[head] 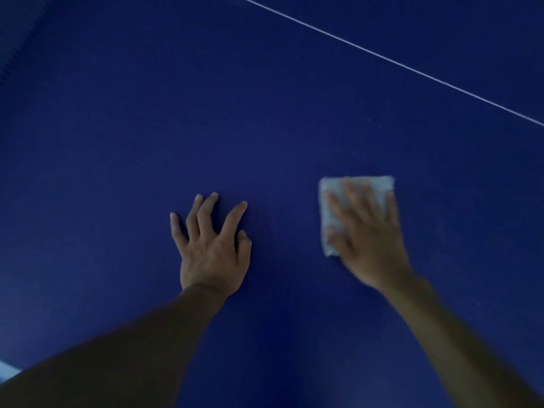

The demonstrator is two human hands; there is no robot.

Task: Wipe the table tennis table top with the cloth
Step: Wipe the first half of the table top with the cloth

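One white cloth (332,187) and two hands are seen on the blue counter (265,113), which is crossed by one white line (382,57). The cloth is pressed flat under the spread, blurred right hand (368,240). The left hand (210,248) is rested well apart from it, its splayed fingertips touching the counter.

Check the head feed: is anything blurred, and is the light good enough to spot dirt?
Head view: the right hand and the cloth under it are motion-blurred; the left hand is sharp, resting on the table top. Light there is dim, no glare; a few pale specks show below the white line.
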